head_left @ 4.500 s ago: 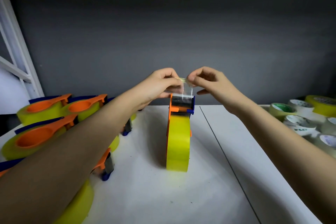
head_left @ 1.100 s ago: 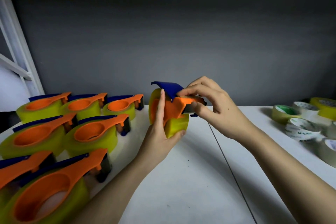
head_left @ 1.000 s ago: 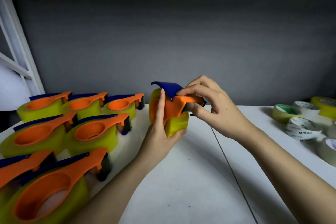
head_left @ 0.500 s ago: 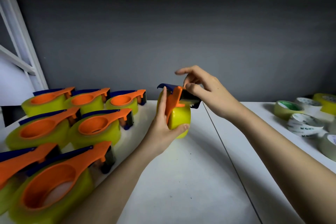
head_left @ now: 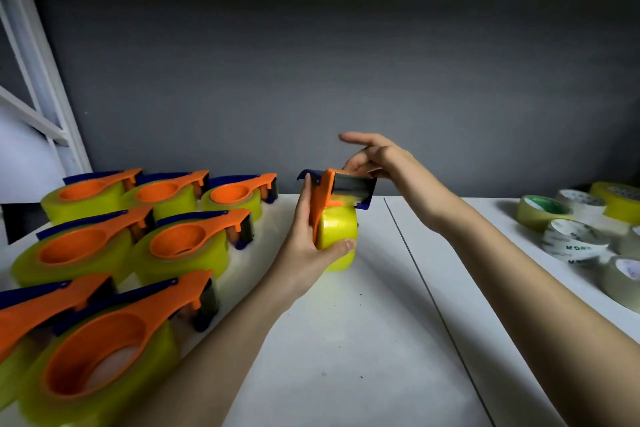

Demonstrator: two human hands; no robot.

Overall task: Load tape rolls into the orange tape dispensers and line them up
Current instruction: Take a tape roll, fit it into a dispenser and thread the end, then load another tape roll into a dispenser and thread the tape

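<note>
I hold an orange tape dispenser (head_left: 323, 199) loaded with a yellow tape roll (head_left: 337, 236) upright just above the white table (head_left: 346, 340). My left hand (head_left: 306, 246) grips the roll from the left, thumb curled under it. My right hand (head_left: 377, 158) is at the dispenser's metal cutter end (head_left: 353, 185), thumb and a finger on its top edge, index finger stretched out. Several loaded orange dispensers (head_left: 188, 239) lie in rows on the left.
Loose tape rolls (head_left: 573, 239), white, green and yellow, lie at the table's right edge. A seam (head_left: 426, 288) runs down the tabletop. A dark grey wall stands behind, and a white frame (head_left: 38, 87) leans at the far left.
Earlier both hands pulled tape over the cutter of the standing dispenser. Since then I lifted and turned it; my right hand loosened its grip on the cutter end and its index finger straightened.
</note>
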